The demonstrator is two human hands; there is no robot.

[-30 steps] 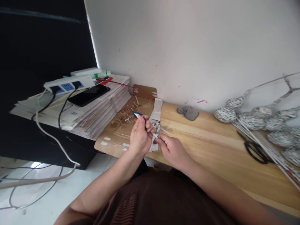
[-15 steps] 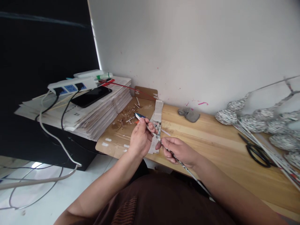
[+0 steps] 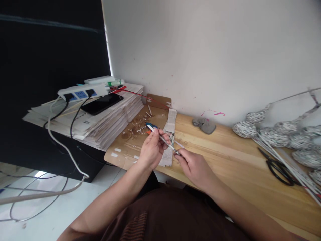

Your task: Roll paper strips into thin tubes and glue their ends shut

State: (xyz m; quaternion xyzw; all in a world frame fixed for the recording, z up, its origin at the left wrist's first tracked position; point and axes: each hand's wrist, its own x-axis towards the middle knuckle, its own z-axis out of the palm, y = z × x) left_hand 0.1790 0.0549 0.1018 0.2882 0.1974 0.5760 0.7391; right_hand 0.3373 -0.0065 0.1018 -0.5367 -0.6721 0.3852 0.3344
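Between my hands runs a thin rolled paper stick (image 3: 171,146), printed like newspaper, slanting from upper left to lower right. Its pale pointed end sticks out past the fingers of my left hand (image 3: 152,147), which pinch it. My right hand (image 3: 193,165) is closed around the stick lower down, its fingertips partly hidden. Behind the hands lie paper strips (image 3: 171,122) in a stack, reaching from the cardboard's back edge toward the front. Close to my left fingertips is a small blue and orange object (image 3: 149,126) that I cannot make out fully.
A cardboard sheet (image 3: 125,147) with paper scraps covers the table's left part. Further left, a paper pile (image 3: 120,124) carries a phone (image 3: 102,103) and a power strip (image 3: 82,92) with cables. A grey cloth (image 3: 204,125), black scissors (image 3: 279,170) and woven paper gourds (image 3: 244,127) are on the right.
My right hand has turned over and shifted slightly right along the paper stick. My left hand keeps its pinch. The whole view has shifted a little.
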